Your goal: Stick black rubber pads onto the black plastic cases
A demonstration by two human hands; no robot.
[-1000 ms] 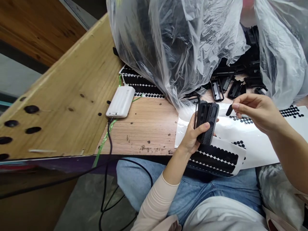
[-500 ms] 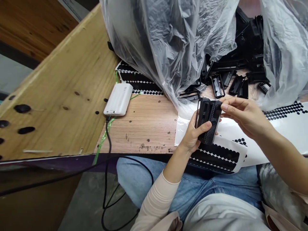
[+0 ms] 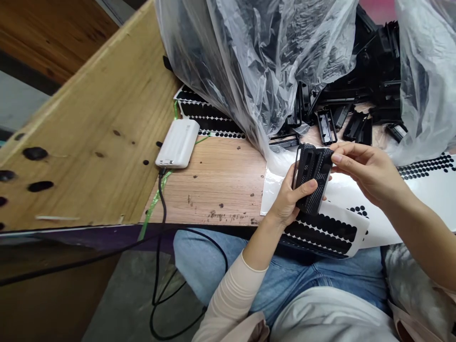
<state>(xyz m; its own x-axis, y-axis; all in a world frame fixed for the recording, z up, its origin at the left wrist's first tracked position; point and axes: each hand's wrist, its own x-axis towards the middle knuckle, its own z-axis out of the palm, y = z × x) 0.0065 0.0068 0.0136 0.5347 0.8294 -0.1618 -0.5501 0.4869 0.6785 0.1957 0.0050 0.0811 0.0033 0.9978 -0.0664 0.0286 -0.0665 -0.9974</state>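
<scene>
My left hand is wrapped round a black plastic case with ribbed, textured sides, its thumb lying across the front. The case is held tilted above the table's front edge. At its upper right corner my right hand has thumb and forefinger pinched together, touching the edge; whether a small piece is between the fingertips I cannot make out. Below the case lies a sheet of black round stickers, hanging over the table edge. A white backing sheet with loose rows of black dots is under my right forearm.
A large clear plastic bag stands at the back, with a heap of black plastic parts beside it. On the left, a white power bank with a black cable lies against a wooden board. Another sticker sheet is partly under the bag.
The whole view has shifted slightly. Both hands keep nearly the same hold on the black case, with my right fingertips still at its upper right corner.
</scene>
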